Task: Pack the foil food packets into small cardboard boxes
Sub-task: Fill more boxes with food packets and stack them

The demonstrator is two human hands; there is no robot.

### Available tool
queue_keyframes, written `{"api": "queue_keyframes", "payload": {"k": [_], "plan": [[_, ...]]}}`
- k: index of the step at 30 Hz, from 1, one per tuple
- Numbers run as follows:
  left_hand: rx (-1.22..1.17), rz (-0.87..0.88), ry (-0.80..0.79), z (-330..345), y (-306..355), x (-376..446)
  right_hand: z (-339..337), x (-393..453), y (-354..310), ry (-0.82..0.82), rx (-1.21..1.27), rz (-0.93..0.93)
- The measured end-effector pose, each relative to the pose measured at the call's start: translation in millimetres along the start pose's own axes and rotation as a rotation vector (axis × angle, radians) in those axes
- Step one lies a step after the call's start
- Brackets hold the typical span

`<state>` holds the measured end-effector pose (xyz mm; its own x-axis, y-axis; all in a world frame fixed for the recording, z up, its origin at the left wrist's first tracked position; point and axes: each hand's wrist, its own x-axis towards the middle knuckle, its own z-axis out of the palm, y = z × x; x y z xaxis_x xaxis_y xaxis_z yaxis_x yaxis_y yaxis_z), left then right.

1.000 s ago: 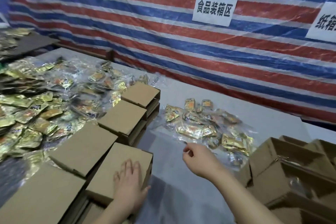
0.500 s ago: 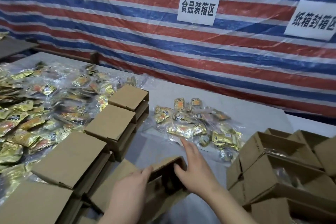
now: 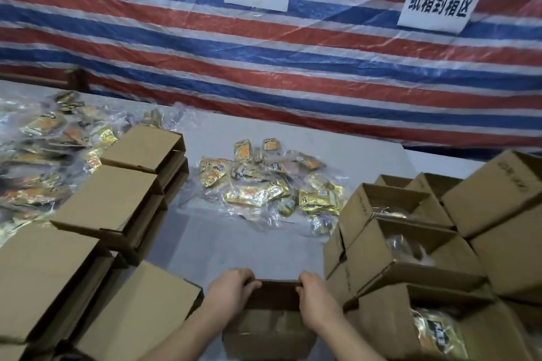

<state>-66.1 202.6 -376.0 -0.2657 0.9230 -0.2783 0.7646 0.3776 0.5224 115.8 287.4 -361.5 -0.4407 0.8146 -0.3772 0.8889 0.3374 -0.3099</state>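
Observation:
A small cardboard box [image 3: 271,328] stands open near the table's front edge, its far wall held between both hands. My left hand [image 3: 231,287] grips the far left corner and my right hand [image 3: 315,290] grips the far right corner. I cannot make out what the box holds. A loose pile of gold foil food packets [image 3: 264,187] in clear wrap lies on the table beyond the box. A much larger heap of packets [image 3: 38,155] covers the far left of the table.
Closed flat cardboard boxes [image 3: 117,202] are stacked in a row on the left. Open boxes [image 3: 410,246], some with packets inside, crowd the right. A grey table surface [image 3: 234,243] lies between them. A striped tarp [image 3: 293,67] with paper signs hangs behind.
One box has come off the left stack to the front middle of the table. Both hands now hold its far wall. The camera has turned right.

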Motion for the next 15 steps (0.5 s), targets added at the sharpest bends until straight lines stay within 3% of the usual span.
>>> {"api": "queue_keyframes", "payload": {"k": [6,9,12,15], "plan": [[0.03,0.108,0.068,34.2,-13.9,12.2,26.1,6.5,11.4,0.016,0.031,0.08],[-0.085,0.122,0.156,35.5,-14.9,17.0,24.7,4.3,9.8,0.014,0.079,0.137],[-0.069,0.109,0.285,16.2,-21.3,59.8,19.1,8.5,7.8,0.13,0.06,0.224],[0.112,0.103,0.195,-11.8,-27.7,134.9,14.0,15.2,3.6,0.267,0.064,0.267]]}}
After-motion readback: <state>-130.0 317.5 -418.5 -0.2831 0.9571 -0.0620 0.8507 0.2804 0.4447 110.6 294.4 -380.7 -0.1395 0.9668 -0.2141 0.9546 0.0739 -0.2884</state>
